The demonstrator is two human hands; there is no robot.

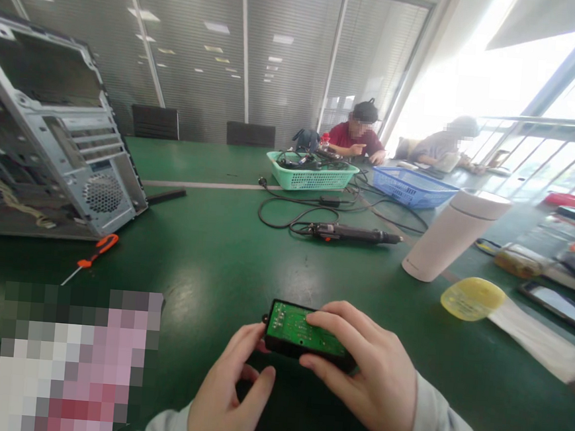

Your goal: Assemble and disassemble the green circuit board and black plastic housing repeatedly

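A small black plastic case with a green circuit board (292, 322) set in its top is held above the green table. My right hand (368, 368) grips its right part, fingertips over the board and thumb along the near side. At the left end, my left hand (234, 384) has its curled fingers against and partly under the case, while its thumb stands apart from it. A small black tab sticks out at that end. What lies under the case is hidden by my fingers.
A metal computer case (105, 191) stands left, with an orange-handled screwdriver (98, 250) near it. Ahead lie a corded electric screwdriver (356, 234), a green basket of cables (313, 178) and a blue basket (412, 189). A tumbler (452, 235) stands right. Two people sit across the table.
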